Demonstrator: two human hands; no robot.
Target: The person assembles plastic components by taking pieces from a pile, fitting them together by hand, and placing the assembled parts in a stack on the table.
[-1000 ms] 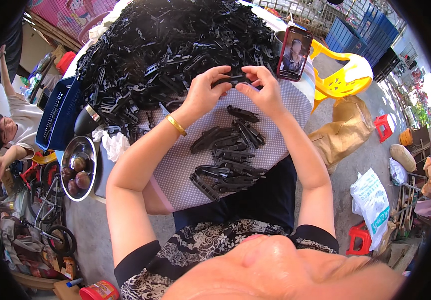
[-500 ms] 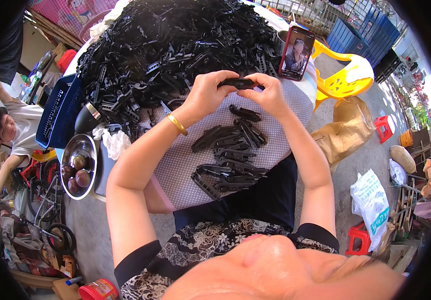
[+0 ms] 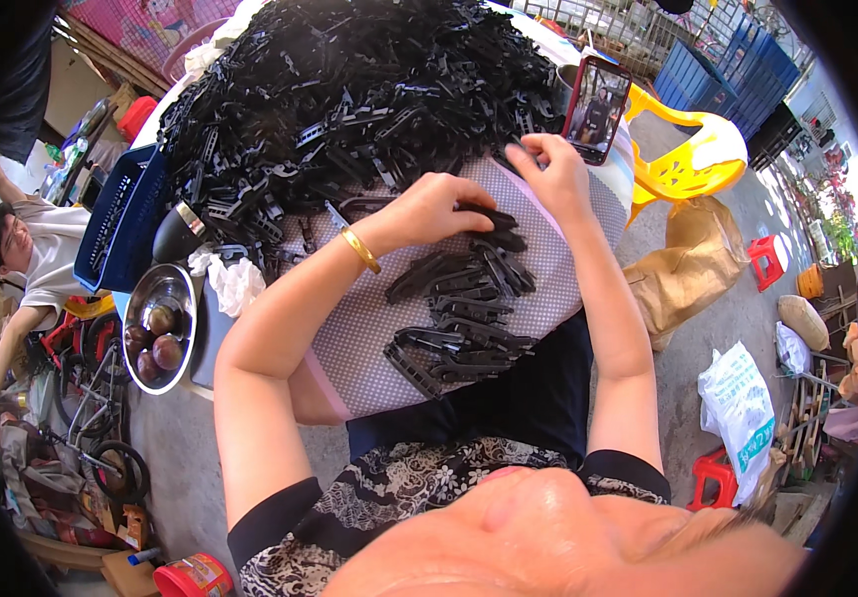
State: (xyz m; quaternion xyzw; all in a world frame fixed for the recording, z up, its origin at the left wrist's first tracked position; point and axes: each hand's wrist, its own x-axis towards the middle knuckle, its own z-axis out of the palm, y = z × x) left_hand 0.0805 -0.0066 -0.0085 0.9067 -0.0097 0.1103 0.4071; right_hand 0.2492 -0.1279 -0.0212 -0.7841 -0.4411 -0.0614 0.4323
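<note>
My left hand (image 3: 437, 211), with a gold bangle on its wrist, grips a slim black plastic clip (image 3: 490, 215) just above a small group of like pieces. These black clips (image 3: 464, 308) lie in loose rows on the patterned cloth (image 3: 349, 348) close to my body. At the right edge of the big heap of black clips (image 3: 349, 90) is my right hand (image 3: 556, 181), its thumb and fingers curved and a little apart. Nothing shows between them. A dark clip lies close to its fingertips.
A phone (image 3: 597, 109) leans upright beside my right hand. Left of the heap stand a blue basket (image 3: 120, 219) and a metal bowl (image 3: 188, 323) of round purple fruit. A yellow chair (image 3: 693, 164) and a brown sack (image 3: 688, 259) are at right. Another person (image 3: 36, 249) is at far left.
My hands have parted. The left came down toward the laid-out clips with a clip in it, while the right let go and moved up and right to the heap's edge.
</note>
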